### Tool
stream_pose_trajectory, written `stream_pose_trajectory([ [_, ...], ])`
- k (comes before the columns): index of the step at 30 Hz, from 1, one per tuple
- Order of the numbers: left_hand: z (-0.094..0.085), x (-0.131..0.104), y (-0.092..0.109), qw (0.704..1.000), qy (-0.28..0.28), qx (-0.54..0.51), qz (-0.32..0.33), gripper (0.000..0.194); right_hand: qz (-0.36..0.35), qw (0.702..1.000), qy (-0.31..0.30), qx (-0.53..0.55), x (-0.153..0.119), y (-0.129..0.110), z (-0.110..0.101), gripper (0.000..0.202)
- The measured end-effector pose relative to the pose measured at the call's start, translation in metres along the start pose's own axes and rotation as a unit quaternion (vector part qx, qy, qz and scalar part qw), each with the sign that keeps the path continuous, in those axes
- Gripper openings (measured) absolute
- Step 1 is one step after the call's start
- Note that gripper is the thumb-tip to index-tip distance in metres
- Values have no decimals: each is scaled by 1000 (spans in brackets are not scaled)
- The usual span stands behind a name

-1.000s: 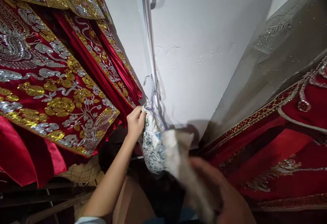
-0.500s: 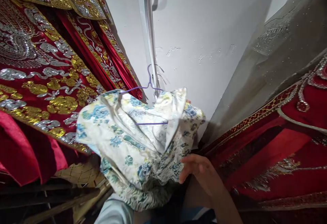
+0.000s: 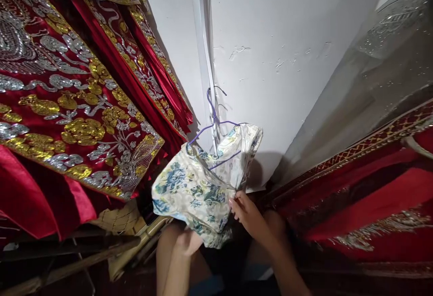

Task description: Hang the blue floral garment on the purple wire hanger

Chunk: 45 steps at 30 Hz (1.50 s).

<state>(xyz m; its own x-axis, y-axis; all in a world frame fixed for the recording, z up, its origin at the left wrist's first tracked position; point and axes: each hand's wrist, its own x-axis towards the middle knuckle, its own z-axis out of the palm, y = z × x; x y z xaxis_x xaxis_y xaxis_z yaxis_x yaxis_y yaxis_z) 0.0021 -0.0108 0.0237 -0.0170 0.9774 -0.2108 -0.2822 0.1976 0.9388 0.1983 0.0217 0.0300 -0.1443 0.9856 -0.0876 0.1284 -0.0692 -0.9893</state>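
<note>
A white garment with blue and green flowers (image 3: 192,192) hangs on a purple hanger (image 3: 214,118), hooked at a white vertical strip on the wall. My right hand (image 3: 245,210) pinches the garment's right front edge near the gathered part. At the garment's lower left is my left hand (image 3: 189,241); its fingers are hidden behind or under the cloth, so their grip does not show. The garment's neckline lies open, with the hanger's lower bar visible inside.
Red cloth with gold and silver sequins (image 3: 84,129) hangs on the left. More red beaded cloth (image 3: 372,197) is on the right. Wooden poles (image 3: 149,237) lie at lower left. Behind stands a white wall (image 3: 270,61) with scuffs.
My right hand has gone from open beside the garment to pinching its edge. My left hand has come into view at the lower left. The garment has turned and looks narrower.
</note>
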Motion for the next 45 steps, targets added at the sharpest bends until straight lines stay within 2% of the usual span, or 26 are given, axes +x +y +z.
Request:
stream_pose_trajectory([
  [4, 3, -2, 15, 996, 15, -3, -90, 56, -9, 999, 32, 9, 11, 15, 13, 30],
  [6, 5, 0, 21, 995, 35, -19, -91, 58, -10, 999, 47, 17, 15, 21, 17, 29],
  [8, 6, 0, 23, 995, 39, -41, -84, 56, -11, 999, 31, 23, 16, 25, 21, 28],
  [12, 4, -1, 15, 994, 30, -63, -84, 57, -27, 999, -25, 40, 13, 24, 28, 25],
  [16, -8, 9, 9, 994, 45, -44, -89, 51, -32, 994, -15, 99, 11, 17, 33, 27],
  [18, -20, 18, 8, 993, 107, 2, -42, 44, -25, 993, 1, 112, 10, 14, 30, 28],
  [19, -26, 22, 7, 986, 163, 34, 8, 42, -19, 994, 7, 111, 9, 13, 27, 31],
  [21, -32, 26, 5, 941, 289, 106, 138, 42, -6, 994, 13, 106, 5, 12, 21, 36],
  [22, -31, 26, 2, 910, 336, 139, 199, 43, -1, 994, 11, 105, 4, 11, 19, 39],
  [23, -27, 24, -2, 886, 356, 169, 244, 43, 3, 994, 5, 105, 2, 10, 17, 40],
  [24, -20, 20, -7, 878, 343, 200, 269, 41, 6, 995, -4, 104, 0, 9, 17, 40],
  [25, -11, 17, -13, 885, 299, 228, 273, 39, 9, 995, -16, 103, -1, 8, 18, 40],
  [28, 17, 12, -31, 933, 91, 278, 208, 25, 12, 992, -74, 102, -3, 4, 24, 38],
  [29, 24, 14, -35, 940, 47, 282, 188, 20, 12, 990, -96, 103, -3, 2, 25, 38],
  [30, 28, 17, -39, 941, 27, 286, 180, 16, 11, 988, -115, 102, -2, 0, 26, 37],
  [32, 32, 26, -42, 931, 23, 310, 190, 17, 12, 987, -130, 95, 3, -10, 24, 35],
  [34, 31, 35, -43, 914, 20, 343, 215, 23, 8, 991, -101, 92, 12, -28, 17, 33],
  [38, 28, 42, -43, 894, -2, 386, 229, 27, -61, 994, -9, 94, 42, -92, 2, 31],
  [41, 30, 44, -42, 873, -26, 429, 230, 26, -113, 982, 22, 150, 63, -140, -2, 28],
  [43, 31, 48, -39, 856, -54, 462, 226, 25, -145, 970, 40, 192, 71, -158, -1, 29],
  [45, 33, 53, -29, 845, -79, 483, 216, 26, -166, 963, 50, 207, 72, -164, 0, 29],
])
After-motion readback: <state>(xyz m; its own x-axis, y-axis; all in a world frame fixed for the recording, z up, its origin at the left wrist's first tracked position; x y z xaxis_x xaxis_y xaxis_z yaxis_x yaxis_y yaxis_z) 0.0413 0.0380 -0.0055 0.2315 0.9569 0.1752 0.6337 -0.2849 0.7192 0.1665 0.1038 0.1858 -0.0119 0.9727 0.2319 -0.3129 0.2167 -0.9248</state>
